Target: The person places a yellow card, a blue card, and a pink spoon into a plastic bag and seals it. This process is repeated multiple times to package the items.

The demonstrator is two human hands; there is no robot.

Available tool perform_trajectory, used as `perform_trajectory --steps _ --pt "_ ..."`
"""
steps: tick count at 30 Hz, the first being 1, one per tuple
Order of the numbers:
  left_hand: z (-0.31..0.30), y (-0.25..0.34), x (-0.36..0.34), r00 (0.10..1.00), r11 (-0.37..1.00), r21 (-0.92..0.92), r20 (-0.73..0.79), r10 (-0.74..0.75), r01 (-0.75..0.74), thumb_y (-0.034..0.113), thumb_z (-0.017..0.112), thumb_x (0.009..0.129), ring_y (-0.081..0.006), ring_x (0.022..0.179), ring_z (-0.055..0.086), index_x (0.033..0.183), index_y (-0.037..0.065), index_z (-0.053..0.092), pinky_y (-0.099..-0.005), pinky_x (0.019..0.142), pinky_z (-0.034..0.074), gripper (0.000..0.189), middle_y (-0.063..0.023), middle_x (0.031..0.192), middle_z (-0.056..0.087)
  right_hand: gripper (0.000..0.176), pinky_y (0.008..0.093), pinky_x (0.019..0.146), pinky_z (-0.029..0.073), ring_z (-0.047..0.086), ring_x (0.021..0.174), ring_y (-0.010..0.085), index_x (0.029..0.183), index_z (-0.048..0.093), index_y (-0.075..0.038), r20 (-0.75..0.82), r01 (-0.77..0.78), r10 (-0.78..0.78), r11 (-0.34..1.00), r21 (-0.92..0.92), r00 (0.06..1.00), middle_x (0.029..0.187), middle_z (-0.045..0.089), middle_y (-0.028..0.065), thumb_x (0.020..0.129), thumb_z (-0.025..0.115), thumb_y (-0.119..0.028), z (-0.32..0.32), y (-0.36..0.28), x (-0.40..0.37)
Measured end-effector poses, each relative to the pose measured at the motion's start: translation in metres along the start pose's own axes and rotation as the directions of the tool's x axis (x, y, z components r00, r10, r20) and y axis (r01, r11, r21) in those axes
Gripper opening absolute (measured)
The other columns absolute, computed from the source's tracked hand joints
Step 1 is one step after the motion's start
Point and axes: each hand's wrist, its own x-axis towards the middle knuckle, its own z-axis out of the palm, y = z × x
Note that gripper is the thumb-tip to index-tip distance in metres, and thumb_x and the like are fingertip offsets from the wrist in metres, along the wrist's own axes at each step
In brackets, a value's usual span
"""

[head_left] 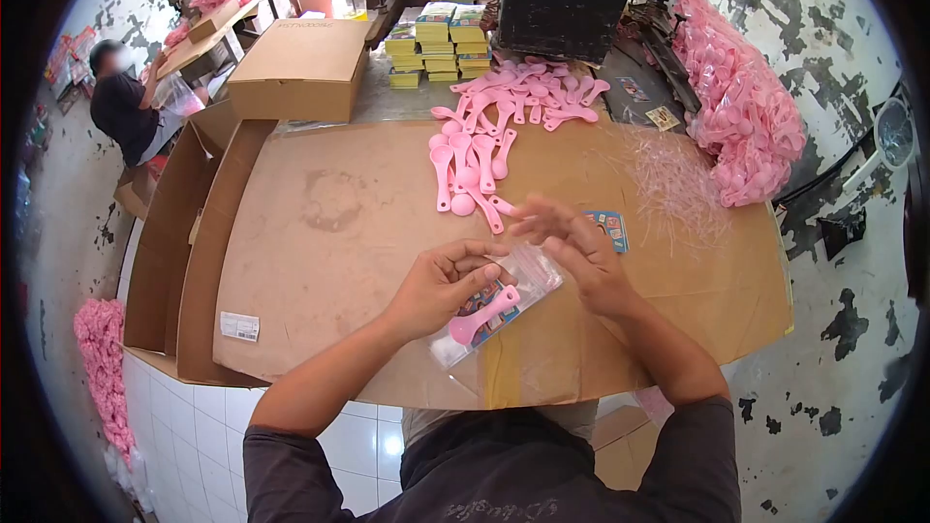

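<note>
My left hand [441, 291] is closed at the edge of a clear zip bag [535, 274], thumb and fingers pinching near its top. A pink measuring spoon [484, 315] and a colourful printed card [477, 300] overlap the bag, the spoon's bowl toward me. My right hand [591, 266] is raised just beyond the bag's zip end, fingers apart and slightly blurred. Partly behind it lies a blue printed card [609, 230]. Close ahead of both hands is a loose heap of pink spoons [465, 160] on the cardboard-covered table [310, 261].
Pink plastic strips [678, 189] lie at the right, near a large bundle of pink bags [736, 107]. Stacked card bundles [436, 39], a closed carton [298, 68] and a black box [567, 5] stand at the back. An open carton [194, 252] borders the left. A person [126, 107] sits far left.
</note>
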Motion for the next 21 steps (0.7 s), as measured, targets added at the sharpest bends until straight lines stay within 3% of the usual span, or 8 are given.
perform_trajectory --steps 1,2,4,7,10,13,16,21 --pt "0.001 0.003 -0.001 1.0 1.0 -0.016 0.022 0.009 -0.008 0.012 0.062 0.104 -0.0125 0.094 0.07 0.131 -0.002 0.06 -0.0281 0.084 0.057 0.031 -0.0105 0.107 0.074 0.029 0.0398 0.108 0.043 0.057 0.126 0.0255 0.129 0.064 -0.002 -0.069 -0.012 0.02 0.994 0.106 0.997 0.133 0.061 0.0116 0.101 0.059 -0.01 0.002 -0.003 0.003" --pt "0.001 0.003 -0.002 0.999 1.0 -0.025 0.047 0.012 -0.011 0.014 0.062 0.104 -0.0121 0.096 0.069 0.132 -0.002 0.059 -0.0277 0.084 0.056 0.033 -0.01 0.108 0.074 0.027 0.0405 0.107 0.043 0.057 0.125 0.0265 0.125 0.066 -0.004 0.015 0.077 -0.075 0.992 -0.103 0.997 0.132 0.062 0.0115 0.098 0.062 -0.008 0.002 -0.009 0.005" --pt "0.002 0.002 -0.003 0.995 0.999 -0.042 0.1 0.02 -0.015 0.016 0.064 0.103 -0.0112 0.099 0.069 0.135 0.0 0.057 -0.0269 0.084 0.056 0.037 -0.009 0.111 0.074 0.024 0.0418 0.106 0.044 0.059 0.124 0.0285 0.117 0.07 -0.008 0.226 0.289 -0.203 0.834 -0.47 0.953 0.13 0.063 0.0114 0.093 0.068 -0.006 0.0 -0.023 0.009" --pt "0.004 0.01 -0.007 0.99 0.996 0.003 0.107 0.088 -0.089 0.013 0.062 0.103 -0.0151 0.113 0.065 0.138 0.0 0.054 -0.0322 0.095 0.053 0.038 -0.0124 0.127 0.068 0.025 0.0423 0.104 0.044 0.061 0.12 0.0311 0.106 0.071 -0.011 0.398 0.407 -0.22 0.777 -0.481 0.891 0.124 0.066 0.0107 0.084 0.076 -0.003 -0.002 -0.045 0.014" --pt "0.008 0.011 -0.003 0.945 0.945 -0.029 -0.015 0.327 -0.327 0.007 0.06 0.102 -0.0192 0.129 0.057 0.141 0.001 0.052 -0.0372 0.107 0.047 0.041 -0.014 0.14 0.059 0.021 0.0407 0.098 0.047 0.063 0.116 0.0287 0.1 0.07 -0.009 0.398 0.532 -0.358 0.485 -0.694 0.845 0.118 0.067 0.0087 0.08 0.078 -0.006 0.003 -0.097 0.022" --pt "0.002 0.017 -0.008 0.906 0.865 0.272 0.082 0.416 -0.422 0.002 0.059 0.099 -0.0214 0.137 0.051 0.143 0.002 0.051 -0.039 0.113 0.041 0.045 -0.0135 0.146 0.055 0.021 0.0395 0.088 0.051 0.067 0.103 0.0269 0.098 0.069 -0.007 0.399 0.484 -0.355 0.193 -0.854 0.846 0.107 0.069 0.0078 0.079 0.077 -0.008 0.014 -0.118 0.018" --pt "0.02 0.033 -0.019 0.864 0.735 0.465 0.162 0.476 -0.493 0.002 0.061 0.097 -0.0206 0.134 0.055 0.144 0.003 0.051 -0.038 0.111 0.044 0.048 -0.0127 0.143 0.058 0.018 0.0393 0.076 0.052 0.068 0.088 0.0265 0.098 0.069 -0.006 0.323 0.365 -0.196 0.245 -0.898 0.926 0.096 0.068 0.0082 0.081 0.075 -0.009 0.011 -0.111 0.013" --pt "0.03 0.031 -0.019 0.892 0.772 0.468 0.087 0.443 -0.429 0.007 0.067 0.097 -0.019 0.114 0.068 0.137 0.002 0.059 -0.0352 0.099 0.052 0.042 -0.0109 0.122 0.071 0.018 0.0389 0.069 0.053 0.067 0.079 0.0286 0.101 0.069 -0.004 0.273 0.348 -0.241 0.371 -0.861 0.931 0.088 0.067 0.0106 0.084 0.073 -0.009 0.017 -0.098 0.01"
